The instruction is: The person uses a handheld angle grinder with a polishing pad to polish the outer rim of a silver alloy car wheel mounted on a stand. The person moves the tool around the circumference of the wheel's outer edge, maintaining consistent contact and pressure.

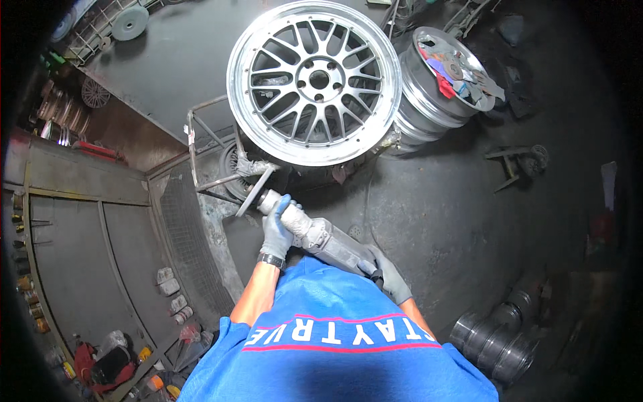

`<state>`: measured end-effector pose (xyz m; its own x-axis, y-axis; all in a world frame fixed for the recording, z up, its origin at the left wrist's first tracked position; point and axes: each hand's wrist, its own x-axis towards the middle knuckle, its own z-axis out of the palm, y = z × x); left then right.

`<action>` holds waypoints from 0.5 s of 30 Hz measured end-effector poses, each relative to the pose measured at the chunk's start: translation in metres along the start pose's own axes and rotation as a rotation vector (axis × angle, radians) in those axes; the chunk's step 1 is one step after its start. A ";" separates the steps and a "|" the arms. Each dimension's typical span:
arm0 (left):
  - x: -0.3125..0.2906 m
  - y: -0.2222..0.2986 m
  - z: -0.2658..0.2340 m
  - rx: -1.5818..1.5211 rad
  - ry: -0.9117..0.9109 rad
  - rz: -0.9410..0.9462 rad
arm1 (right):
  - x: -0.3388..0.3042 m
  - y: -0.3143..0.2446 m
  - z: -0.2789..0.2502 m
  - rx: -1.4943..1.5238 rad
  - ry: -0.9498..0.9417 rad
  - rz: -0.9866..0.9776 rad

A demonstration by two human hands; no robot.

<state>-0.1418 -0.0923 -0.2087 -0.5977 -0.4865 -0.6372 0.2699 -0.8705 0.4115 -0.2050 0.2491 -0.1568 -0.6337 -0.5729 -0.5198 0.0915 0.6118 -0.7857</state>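
Blue shirt (338, 365) hiding part of right forearm (413, 311). Right hand (394, 276) gripping power tool (337, 248) at rear, grip partly obscured; left hand (277, 232) curling closed around tool's front.

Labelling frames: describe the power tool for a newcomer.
Find the big silver wheel rim, top centre. Below it, gloved left hand and right hand grip a long, pale-grey power tool. Unlike the rim, it's elongated, with a disc at its upper-left end.

Nearer the person (335, 315) than the wheel (321, 65) was the power tool (340, 248), in left hand (274, 234) and right hand (391, 273). Right of the wheel stood a rim stack (427, 100), rags (455, 72) atop; left of it, a frame (194, 157).
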 end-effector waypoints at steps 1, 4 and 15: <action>-0.001 0.005 -0.012 -0.037 -0.017 -0.014 | 0.004 -0.002 0.002 -0.021 -0.005 -0.001; -0.012 0.022 -0.031 -0.137 -0.025 -0.068 | 0.013 -0.038 0.001 -0.071 -0.076 0.077; -0.037 0.043 -0.073 -0.041 0.066 0.212 | 0.068 -0.056 -0.004 -0.392 -0.273 0.008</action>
<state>-0.0532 -0.1172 -0.2151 -0.4742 -0.6612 -0.5813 0.4152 -0.7502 0.5147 -0.2559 0.1781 -0.1469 -0.4045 -0.6573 -0.6359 -0.2340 0.7465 -0.6228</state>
